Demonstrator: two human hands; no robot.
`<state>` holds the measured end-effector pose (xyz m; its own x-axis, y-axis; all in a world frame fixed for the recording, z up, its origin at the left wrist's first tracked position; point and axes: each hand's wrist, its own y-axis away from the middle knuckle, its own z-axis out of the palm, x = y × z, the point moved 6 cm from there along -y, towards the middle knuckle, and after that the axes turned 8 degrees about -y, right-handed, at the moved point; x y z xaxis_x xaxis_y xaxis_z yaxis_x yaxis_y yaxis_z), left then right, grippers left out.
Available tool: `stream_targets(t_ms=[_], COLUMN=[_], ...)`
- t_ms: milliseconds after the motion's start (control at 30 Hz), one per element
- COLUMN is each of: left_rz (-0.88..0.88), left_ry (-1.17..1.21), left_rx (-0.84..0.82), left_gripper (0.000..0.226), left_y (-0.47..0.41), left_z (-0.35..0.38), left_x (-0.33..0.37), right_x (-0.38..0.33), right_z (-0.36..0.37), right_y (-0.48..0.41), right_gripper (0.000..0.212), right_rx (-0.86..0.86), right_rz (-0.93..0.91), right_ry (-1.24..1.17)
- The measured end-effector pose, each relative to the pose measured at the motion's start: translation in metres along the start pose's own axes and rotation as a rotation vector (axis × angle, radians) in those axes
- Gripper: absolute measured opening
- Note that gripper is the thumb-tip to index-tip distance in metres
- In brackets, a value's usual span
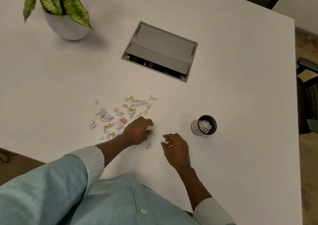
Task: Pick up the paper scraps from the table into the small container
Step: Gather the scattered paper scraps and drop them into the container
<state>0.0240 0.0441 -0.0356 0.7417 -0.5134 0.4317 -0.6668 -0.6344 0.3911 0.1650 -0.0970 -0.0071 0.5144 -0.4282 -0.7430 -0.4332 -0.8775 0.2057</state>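
Room was plentiful on the broad white table (223,95), whose right edge ran beside dark chairs and whose near edge met the person's pale blue shirt. Bare tabletop lay between the two hands and the small dark cylindrical container (204,125), which stood upright right of them, already partly filled with white crumpled paper. The scattered white and tan torn paper scraps (123,114) lay left of centre, one orange piece among them. The left hand (138,130) rested at the pile's near right edge, fingers curled narrowly; whether it gripped a scrap I could not tell. The right hand (175,147) hovered loosely curled, apparently holding nothing. One stray white scrap (148,146) lay between the hands. Farther back sat a grey recessed cable hatch (159,51) and a white potted plant (66,25).
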Motion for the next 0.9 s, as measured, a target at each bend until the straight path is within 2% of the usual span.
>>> stream_targets(t_ms=[133, 233, 333, 467, 567, 733, 900], left_rz=[-0.09, -0.137, -0.071, 0.006, 0.031, 0.095, 0.192], left_ry=[0.04, 0.017, -0.076, -0.187, -0.239, -0.277, -0.316], left_rx=[0.178, 0.214, 0.153, 0.022, -0.093, -0.105, -0.032], left_gripper=[0.021, 0.027, 0.047, 0.078, 0.09, 0.087, 0.067], left_y=[0.045, 0.079, 0.105, 0.12, 0.119, 0.115, 0.116], left_z=[-0.008, -0.002, 0.011, 0.038, 0.064, 0.082, 0.072], left_x=[-0.041, -0.075, -0.093, -0.096, -0.094, -0.088, -0.081], right_x=[0.008, 0.012, 0.011, 0.004, -0.005, -0.022, -0.031], right_z=[0.039, 0.057, 0.07, 0.087, 0.102, 0.131, 0.152], right_y=[0.006, 0.007, 0.006, 0.004, 0.009, 0.035, 0.057], right_gripper=[0.05, 0.062, 0.069, 0.09, 0.099, 0.091, 0.055], right_rx=[-0.171, -0.238, -0.299, -0.378, -0.484, -0.581, -0.571], right_rz=[0.09, 0.121, 0.083, 0.023, -0.024, -0.121, -0.122], right_ry=[0.057, 0.084, 0.147, 0.204, 0.257, 0.368, 0.43])
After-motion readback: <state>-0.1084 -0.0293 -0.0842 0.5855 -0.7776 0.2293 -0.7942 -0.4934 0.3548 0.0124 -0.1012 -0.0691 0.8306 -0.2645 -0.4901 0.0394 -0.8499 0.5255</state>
